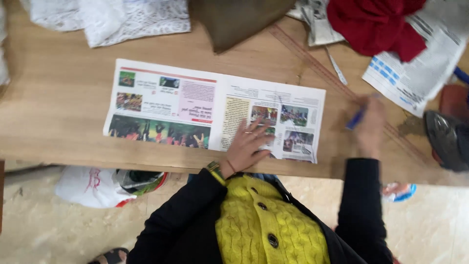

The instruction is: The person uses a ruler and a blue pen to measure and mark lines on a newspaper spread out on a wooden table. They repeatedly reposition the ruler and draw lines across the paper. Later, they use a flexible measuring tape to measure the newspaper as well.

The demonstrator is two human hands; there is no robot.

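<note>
The folded newspaper [215, 110] lies lengthwise along the table edge — left hand [246, 146] flat, fingers spread on its right end — while right hand [369, 124], just off that end, grips a blue pen [356, 117].

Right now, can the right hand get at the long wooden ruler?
Probably yes: the right hand, holding a blue pen, hovers right beside the ruler on the table, nothing between them.

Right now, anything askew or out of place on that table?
Nothing damaged or spilled. The folded newspaper lies flat under the left hand; the right hand, blurred, holds a blue pen. Only oddity: the long ruler lies diagonally, its top end under the brown cloth.
</note>
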